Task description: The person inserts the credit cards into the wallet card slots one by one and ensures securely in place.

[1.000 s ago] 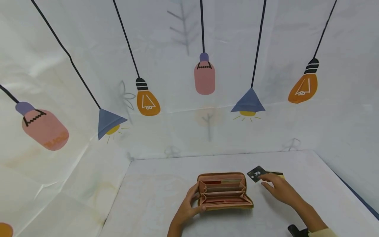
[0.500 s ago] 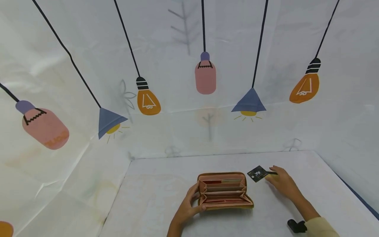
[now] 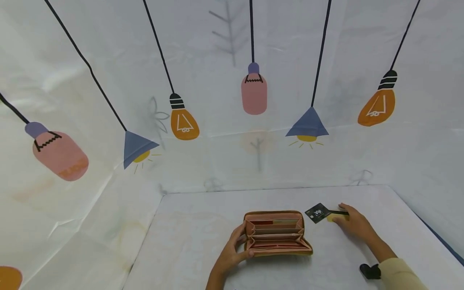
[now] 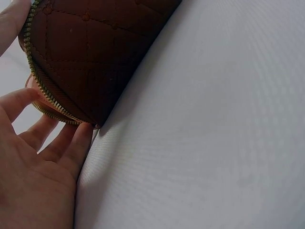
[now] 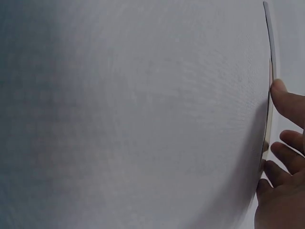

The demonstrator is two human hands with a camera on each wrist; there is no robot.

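Observation:
An open pink-lined wallet point(image 3: 277, 237) stands on the white table, its several inner slots facing me. At its left end my left hand point(image 3: 232, 253) grips it, thumb on the near corner. The left wrist view shows the quilted brown outside of the wallet point(image 4: 90, 52), its brass zip undone, and fingers of the left hand point(image 4: 40, 176) along the edge. Right of the wallet lies a black "Vip" card point(image 3: 317, 213). My right hand point(image 3: 357, 226) holds a yellow and black card point(image 3: 332, 218) by its edges, overlapping the black one. Both look nearly edge-on in the right wrist view.
A black object point(image 3: 369, 271), seemingly strapped on, sits by the right sleeve point(image 3: 400, 274). White sheeting point(image 3: 224, 165) printed with lamps and bulbs rises behind and left of the table point(image 3: 181, 233). Coloured pieces show in the wallet's slots.
The right hand has moved from the black card rightward onto the yellow and black card and taken hold of its edges. The left hand stays on the wallet. The head view has shifted slightly.

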